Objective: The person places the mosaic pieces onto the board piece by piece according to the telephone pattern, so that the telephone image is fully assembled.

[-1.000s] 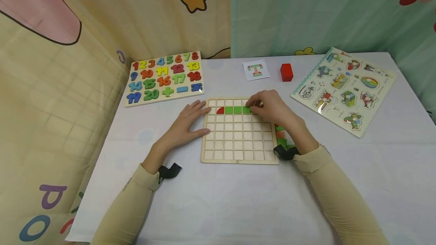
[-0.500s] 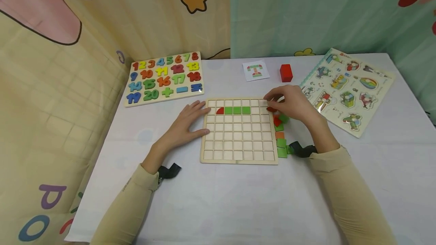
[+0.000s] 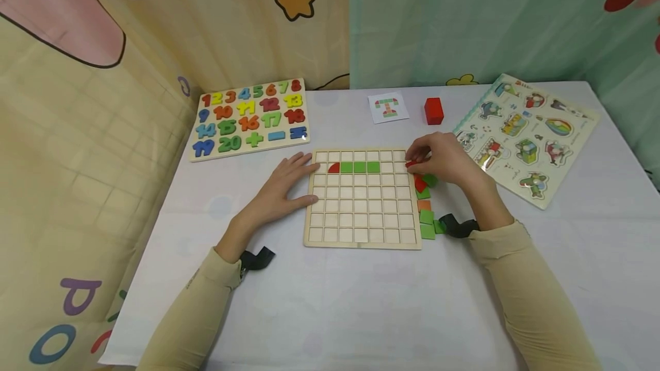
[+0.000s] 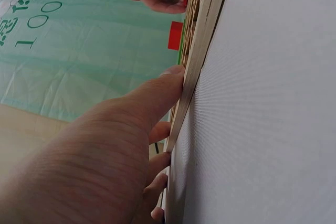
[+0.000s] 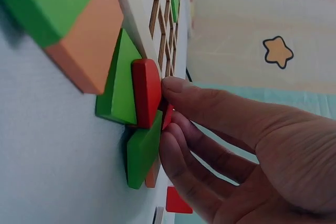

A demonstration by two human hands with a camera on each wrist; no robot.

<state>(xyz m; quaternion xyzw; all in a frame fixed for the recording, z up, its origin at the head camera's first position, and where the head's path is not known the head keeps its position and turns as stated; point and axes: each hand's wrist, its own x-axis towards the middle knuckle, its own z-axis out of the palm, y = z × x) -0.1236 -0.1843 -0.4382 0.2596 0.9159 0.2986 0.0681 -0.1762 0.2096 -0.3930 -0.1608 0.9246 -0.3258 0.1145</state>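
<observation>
A wooden grid board lies flat on the table. One row of it holds a red quarter-round tile and several green square tiles. My left hand is spread at the board's left edge, thumb and fingertips touching it. At the upper right edge, my right hand pinches a small red tile between thumb and fingers, which partly cover it. Just below that hand is a loose pile with a red rounded tile, green tiles and an orange tile.
Behind the board lie a pattern card and a red block. A number puzzle sits at the back left, and a picture puzzle board at the right. Printed curtains hang along the table's back edge.
My right hand has moved right, from the end of the green row to the board's upper right edge, and has taken hold of a red tile. The left hand has stayed put.
</observation>
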